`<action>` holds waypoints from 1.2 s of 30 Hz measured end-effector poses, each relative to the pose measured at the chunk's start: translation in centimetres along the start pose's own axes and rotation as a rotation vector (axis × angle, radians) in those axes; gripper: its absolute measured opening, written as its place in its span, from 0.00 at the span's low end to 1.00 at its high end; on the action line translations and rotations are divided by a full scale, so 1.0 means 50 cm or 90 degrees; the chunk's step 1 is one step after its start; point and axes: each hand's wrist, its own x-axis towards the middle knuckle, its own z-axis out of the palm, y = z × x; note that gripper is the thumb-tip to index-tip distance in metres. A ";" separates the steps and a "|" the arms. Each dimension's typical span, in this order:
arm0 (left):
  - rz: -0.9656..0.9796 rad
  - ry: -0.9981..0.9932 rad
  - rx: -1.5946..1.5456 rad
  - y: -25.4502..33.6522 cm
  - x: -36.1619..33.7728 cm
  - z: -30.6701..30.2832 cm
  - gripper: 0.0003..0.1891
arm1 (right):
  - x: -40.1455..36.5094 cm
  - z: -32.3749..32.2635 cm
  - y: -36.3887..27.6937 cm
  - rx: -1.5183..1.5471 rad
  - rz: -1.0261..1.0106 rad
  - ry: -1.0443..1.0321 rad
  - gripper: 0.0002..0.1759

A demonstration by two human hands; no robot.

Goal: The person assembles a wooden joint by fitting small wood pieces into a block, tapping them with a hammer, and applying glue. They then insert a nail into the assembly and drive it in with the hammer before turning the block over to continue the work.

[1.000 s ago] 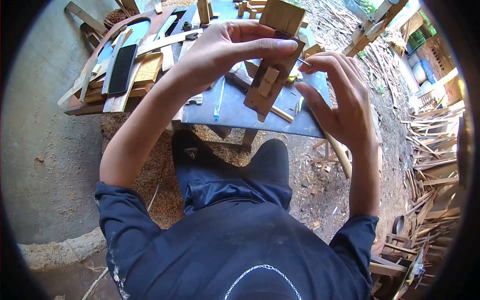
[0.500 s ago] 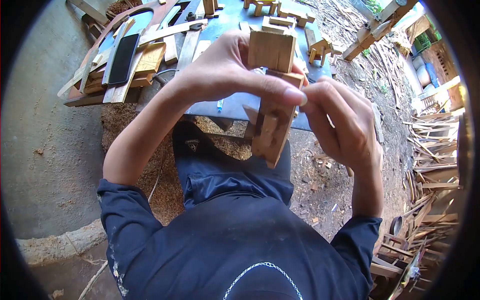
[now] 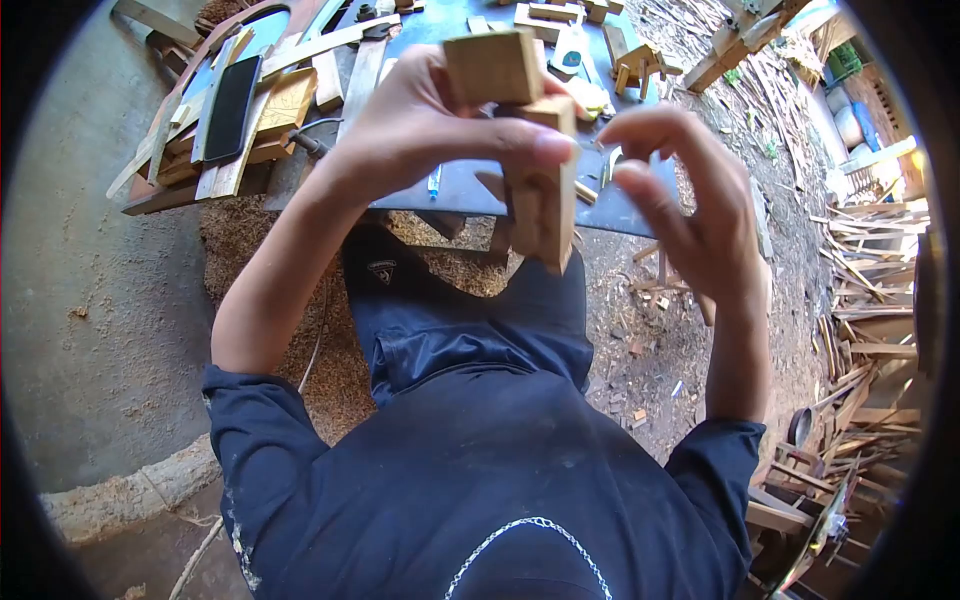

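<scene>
My left hand (image 3: 425, 125) is wrapped around a small wooden assembly of joined blocks (image 3: 545, 215), raised above the front of the blue-topped table (image 3: 475, 192). Its squared top block (image 3: 492, 68) sticks up past my fingers, and the thumb presses across the front. To the right of the wood, my right hand (image 3: 705, 195) is apart from it, thumb and forefinger spread with nothing visible between them. Motion blurs both hands somewhat. Behind the assembly stands a white bottle (image 3: 570, 48).
Wood strips and a dark phone (image 3: 232, 108) lie at the table's left. A blue marker (image 3: 435, 181) lies near the front edge. Small wooden pieces (image 3: 640, 70) sit at the back right. Scrap wood (image 3: 870, 300) is heaped on the right, and shavings cover the ground.
My right hand has drawn away from the wooden assembly, and its fingers have spread. My left hand has shifted the assembly up and slightly left. The white bottle has come into sight behind it.
</scene>
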 end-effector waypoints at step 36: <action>-0.010 0.050 0.095 -0.154 -0.033 0.016 0.20 | -0.062 -0.043 0.035 -0.101 0.238 -0.521 0.13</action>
